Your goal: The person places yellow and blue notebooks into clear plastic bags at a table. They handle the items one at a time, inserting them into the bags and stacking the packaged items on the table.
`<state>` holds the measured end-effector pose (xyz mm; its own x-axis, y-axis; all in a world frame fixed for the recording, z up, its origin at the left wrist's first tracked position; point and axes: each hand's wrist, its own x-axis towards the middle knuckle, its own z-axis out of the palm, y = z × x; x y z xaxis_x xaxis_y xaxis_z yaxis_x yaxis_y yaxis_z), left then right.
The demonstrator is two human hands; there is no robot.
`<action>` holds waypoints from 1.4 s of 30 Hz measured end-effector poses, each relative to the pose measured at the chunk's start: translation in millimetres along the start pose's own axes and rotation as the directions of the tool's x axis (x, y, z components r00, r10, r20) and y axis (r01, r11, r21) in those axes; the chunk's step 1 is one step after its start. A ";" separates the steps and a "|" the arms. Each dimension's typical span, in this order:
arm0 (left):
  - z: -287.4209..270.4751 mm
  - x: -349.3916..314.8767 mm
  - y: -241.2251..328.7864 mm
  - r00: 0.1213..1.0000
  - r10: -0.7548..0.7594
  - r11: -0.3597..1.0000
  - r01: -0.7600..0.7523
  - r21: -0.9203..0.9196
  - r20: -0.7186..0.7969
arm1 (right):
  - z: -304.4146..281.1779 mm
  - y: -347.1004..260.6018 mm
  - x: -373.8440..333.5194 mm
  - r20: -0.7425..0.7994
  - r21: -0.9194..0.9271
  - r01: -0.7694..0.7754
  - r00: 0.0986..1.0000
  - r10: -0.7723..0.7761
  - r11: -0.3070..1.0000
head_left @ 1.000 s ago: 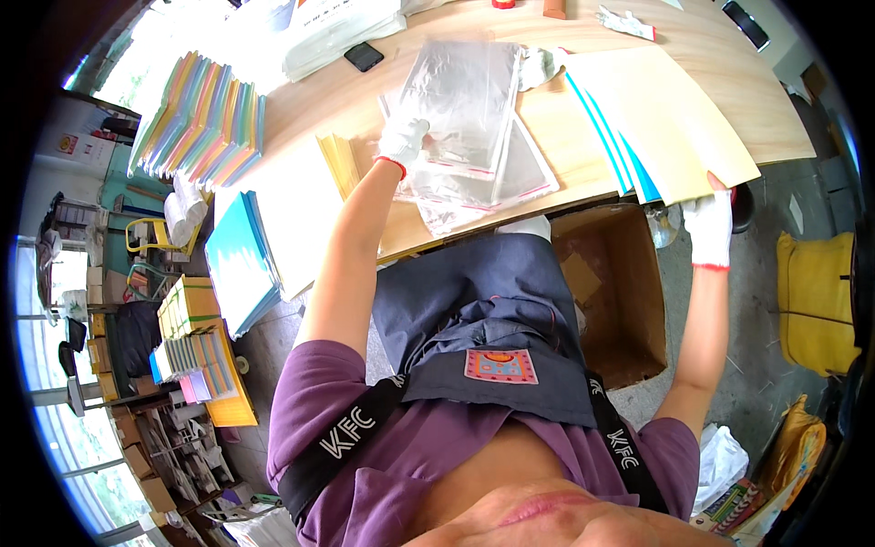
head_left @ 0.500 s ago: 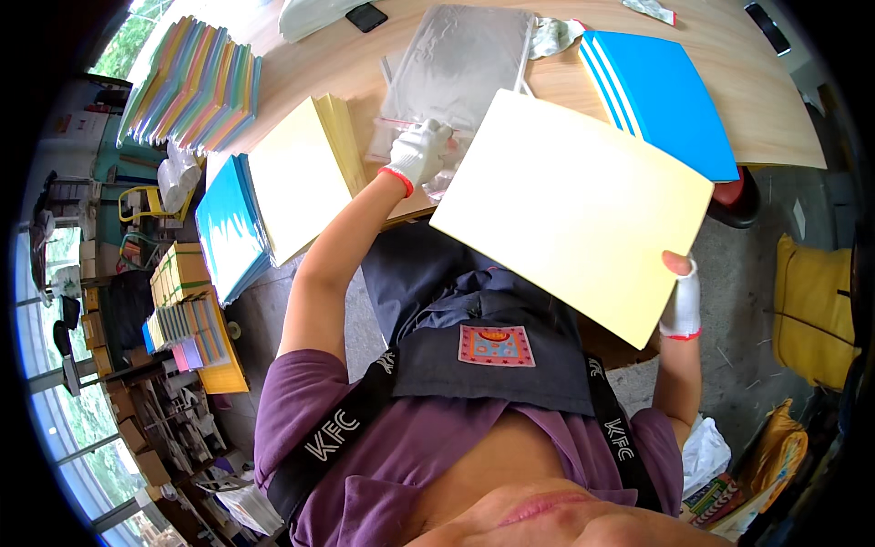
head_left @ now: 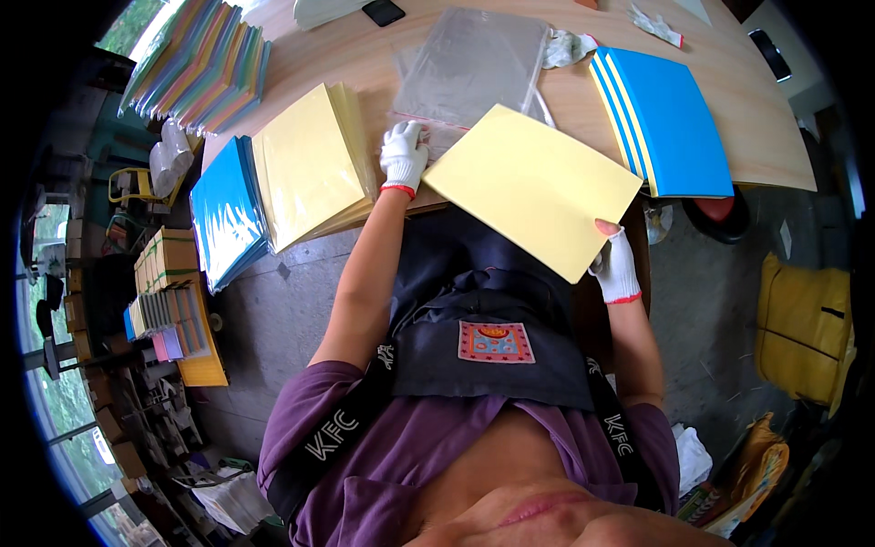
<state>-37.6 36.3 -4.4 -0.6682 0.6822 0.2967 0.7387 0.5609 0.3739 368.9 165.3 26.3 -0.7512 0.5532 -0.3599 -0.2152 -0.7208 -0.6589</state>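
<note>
My right hand [head_left: 617,264], in a white knit glove with a bare thumb, grips the near right corner of a pale yellow folder [head_left: 533,187]. The folder is held tilted at the table's near edge, its left corner close to my left hand [head_left: 404,155]. That hand, gloved too, has its fingers curled at the near end of a clear plastic bag [head_left: 469,68], part of a flat pile on the table. The folder covers part of the bags' near end, and the left fingertips are partly hidden.
Left on the table [head_left: 319,55] are bagged yellow folders [head_left: 305,164], bagged blue folders [head_left: 228,214] and a tall multicoloured stack [head_left: 200,68]. Blue and yellow folders [head_left: 670,118] lie right. Loose gloves [head_left: 567,47] and a phone [head_left: 383,12] lie farther back.
My right hand has brought the yellow folder left and lower, toward the table and the bags. My left hand has shifted slightly left, staying at the bags' near end.
</note>
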 end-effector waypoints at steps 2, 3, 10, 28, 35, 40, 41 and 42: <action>-2.9 -4.1 0.3 0.998 -0.021 1.000 0.020 -0.017 -0.063 | 1.8 6.0 8.9 -0.076 0.030 0.068 0.995 -0.066 0.997; -7.4 -5.7 0.7 0.995 0.006 1.000 -0.006 0.006 -0.101 | 6.0 9.5 12.5 -0.131 0.038 0.120 0.985 -0.114 0.992; -16.9 -20.5 28.9 0.951 0.109 0.918 -0.208 -0.339 -0.289 | -4.7 28.9 18.0 -0.094 0.216 0.057 0.995 -0.038 0.975; -34.5 -81.7 55.0 0.936 0.185 0.914 -0.277 -0.298 -0.301 | 2.7 56.9 13.1 -0.090 0.177 0.033 0.996 -0.017 0.984; 18.5 -118.2 103.3 0.885 -0.448 0.120 0.197 -0.973 0.124 | 37.6 64.1 0.2 -0.055 0.218 0.020 0.998 -0.008 0.976; 49.3 -129.4 97.1 0.910 -0.190 -0.108 0.353 -0.929 0.368 | 38.5 73.3 8.0 -0.052 0.043 0.138 0.989 -0.136 0.990; 52.3 -137.1 100.0 0.897 -0.194 -0.160 0.370 -0.915 0.396 | 43.0 74.3 9.7 -0.066 0.011 0.172 0.983 -0.171 0.985; 56.0 -144.7 103.6 0.884 -0.190 -0.210 0.388 -0.898 0.426 | 48.0 75.9 12.6 -0.123 -0.002 0.188 0.975 -0.187 0.982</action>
<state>140.5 22.0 -57.8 -0.6936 0.6967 -0.1832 -0.4935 -0.2742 0.8254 313.2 97.5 3.5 -0.6152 0.7254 -0.3088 -0.3513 -0.6029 -0.7163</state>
